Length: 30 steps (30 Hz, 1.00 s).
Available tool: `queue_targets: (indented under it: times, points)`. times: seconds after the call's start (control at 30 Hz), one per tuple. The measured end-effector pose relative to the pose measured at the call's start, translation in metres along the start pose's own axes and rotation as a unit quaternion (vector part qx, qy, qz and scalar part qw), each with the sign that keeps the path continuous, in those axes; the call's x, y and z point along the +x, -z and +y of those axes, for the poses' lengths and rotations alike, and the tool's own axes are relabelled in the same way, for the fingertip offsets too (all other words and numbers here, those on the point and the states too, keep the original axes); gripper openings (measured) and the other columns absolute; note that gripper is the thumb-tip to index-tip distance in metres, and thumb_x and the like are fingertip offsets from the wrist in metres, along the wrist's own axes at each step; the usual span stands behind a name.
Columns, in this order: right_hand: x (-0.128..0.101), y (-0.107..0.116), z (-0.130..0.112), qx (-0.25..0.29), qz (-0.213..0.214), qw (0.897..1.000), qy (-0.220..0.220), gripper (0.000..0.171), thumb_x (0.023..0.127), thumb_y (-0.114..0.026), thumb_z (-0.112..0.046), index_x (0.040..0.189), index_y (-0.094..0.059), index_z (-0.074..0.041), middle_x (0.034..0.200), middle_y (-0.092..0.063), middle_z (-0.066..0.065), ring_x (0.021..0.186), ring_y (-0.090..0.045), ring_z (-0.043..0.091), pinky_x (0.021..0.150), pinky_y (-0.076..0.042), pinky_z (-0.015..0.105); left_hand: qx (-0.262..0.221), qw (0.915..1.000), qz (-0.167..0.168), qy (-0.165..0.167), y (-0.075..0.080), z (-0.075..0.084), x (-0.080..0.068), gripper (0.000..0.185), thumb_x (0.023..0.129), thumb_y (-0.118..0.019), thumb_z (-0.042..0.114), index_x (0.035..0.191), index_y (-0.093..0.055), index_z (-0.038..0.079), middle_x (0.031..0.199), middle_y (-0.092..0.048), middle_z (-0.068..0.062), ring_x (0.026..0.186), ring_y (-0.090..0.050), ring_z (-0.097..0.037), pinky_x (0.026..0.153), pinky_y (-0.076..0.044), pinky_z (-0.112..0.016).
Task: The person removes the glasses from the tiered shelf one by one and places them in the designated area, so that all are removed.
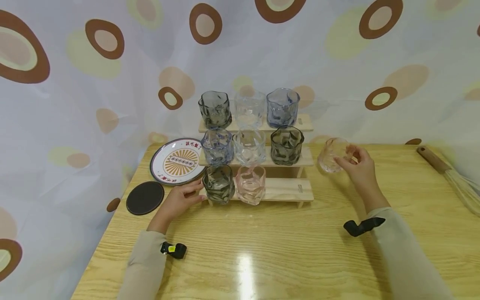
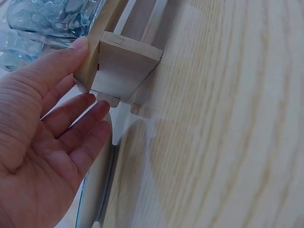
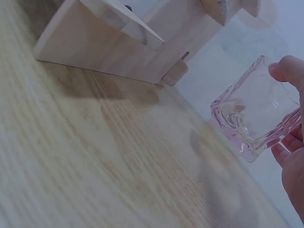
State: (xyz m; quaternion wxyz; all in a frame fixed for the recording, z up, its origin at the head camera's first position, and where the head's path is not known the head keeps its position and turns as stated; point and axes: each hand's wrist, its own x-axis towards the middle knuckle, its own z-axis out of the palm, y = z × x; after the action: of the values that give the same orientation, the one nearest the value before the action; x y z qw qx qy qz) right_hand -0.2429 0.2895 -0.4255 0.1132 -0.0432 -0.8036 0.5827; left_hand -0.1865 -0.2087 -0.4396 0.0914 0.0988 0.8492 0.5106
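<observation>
So the right hand (image 1: pixel 360 168) is pinching a pink glass (image 1: pixel 331 156) near the far edge of the table (image 1: pixel 300 246), while the left hand (image 1: pixel 180 202) is gripping the wooden rack (image 1: pixel 286 190) by its front left corner. Guessing they're mid-carry; next move's probably needing a steady pinch.

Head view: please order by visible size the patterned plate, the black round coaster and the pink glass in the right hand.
1. Patterned plate
2. Black round coaster and held pink glass: too alike to rank
</observation>
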Motion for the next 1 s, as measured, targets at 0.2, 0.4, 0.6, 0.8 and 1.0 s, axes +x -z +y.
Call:
queue_targets:
  times: [0.2,0.4,0.6,0.8,1.0]
  points:
    - [0.012,-0.006,0.005,0.007,0.019,1.000,-0.004,0.036,0.086,-0.071,-0.024,0.112,-0.049,-0.016,0.119,-0.043,-0.004,0.110,-0.041,0.009,0.081,-0.042,0.008,-0.012,0.9999,-0.003,0.004,-0.001,0.000,0.001,0.052,0.087,-0.070,0.020,0.132,-0.054,0.000,0.146,-0.039,-0.012,0.129,-0.044,-0.029,0.104,-0.042,-0.037]
    - [0.019,-0.013,0.011,0.020,0.012,1.000,-0.015,0.042,0.086,-0.071,-0.023,0.118,-0.046,-0.010,0.128,-0.040,0.006,0.122,-0.037,0.022,0.086,-0.043,0.010,-0.010,0.9999,0.000,0.003,-0.001,0.000,0.002,0.052,0.087,-0.071,0.020,0.132,-0.054,0.000,0.146,-0.040,-0.011,0.128,-0.044,-0.028,0.104,-0.042,-0.037]
    - [0.023,-0.016,0.014,0.024,-0.004,1.000,-0.020,0.047,0.087,-0.070,-0.027,0.121,-0.043,-0.009,0.137,-0.034,0.013,0.128,-0.034,0.029,0.082,-0.044,0.007,-0.011,0.9999,0.000,0.002,0.000,0.000,0.002,0.051,0.087,-0.070,0.020,0.132,-0.054,0.000,0.146,-0.040,-0.011,0.129,-0.044,-0.028,0.103,-0.042,-0.036]
    - [0.028,-0.018,0.018,0.020,-0.006,1.000,-0.010,0.041,0.086,-0.070,-0.029,0.109,-0.043,-0.007,0.134,-0.034,0.012,0.126,-0.036,0.028,0.079,-0.044,0.006,-0.009,1.0000,0.001,-0.002,0.000,-0.001,0.001,0.051,0.087,-0.070,0.019,0.131,-0.055,0.000,0.145,-0.041,-0.012,0.129,-0.044,-0.028,0.104,-0.042,-0.037]
    - [0.028,-0.020,0.019,0.009,-0.008,1.000,-0.003,0.040,0.087,-0.069,-0.030,0.108,-0.042,-0.009,0.125,-0.035,0.010,0.123,-0.036,0.024,0.085,-0.043,0.009,-0.009,0.9999,0.002,-0.008,0.000,0.000,0.000,0.051,0.086,-0.071,0.019,0.130,-0.056,0.000,0.144,-0.041,-0.012,0.130,-0.043,-0.027,0.103,-0.042,-0.036]
